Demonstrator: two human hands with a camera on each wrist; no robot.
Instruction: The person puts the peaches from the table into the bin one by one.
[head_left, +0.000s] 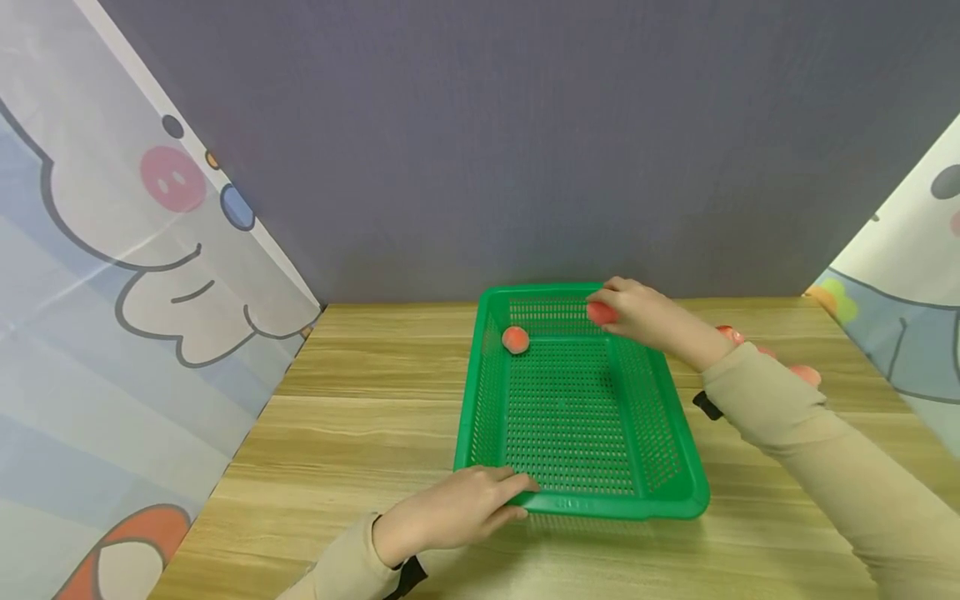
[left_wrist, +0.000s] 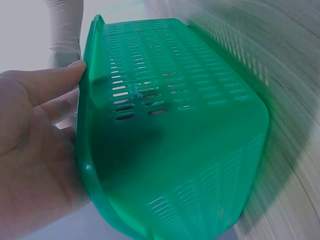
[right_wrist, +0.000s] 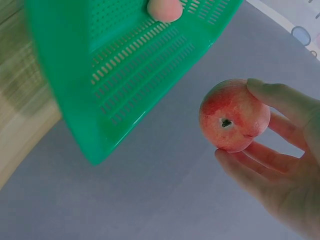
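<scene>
A green plastic basket [head_left: 600,504] with slotted walls sits on the table. My left hand [head_left: 457,510] grips its near rim at the left corner, thumb on one side and fingers on the other, as the left wrist view shows. Over the basket's far right corner, my right hand [head_left: 643,315] holds a pinkish-red peach [right_wrist: 235,112] between thumb and fingertips. In the right wrist view a small dark stem hollow shows on that peach. Another peach [head_left: 515,339] lies inside the basket, near the far left corner.
Several more reddish fruits [head_left: 805,375] lie on the wooden table [head_left: 360,408] to the right of the basket, partly hidden behind my right forearm. A grey wall [head_left: 525,150] stands behind the table, with cartoon-printed sheets [head_left: 90,333] at both sides.
</scene>
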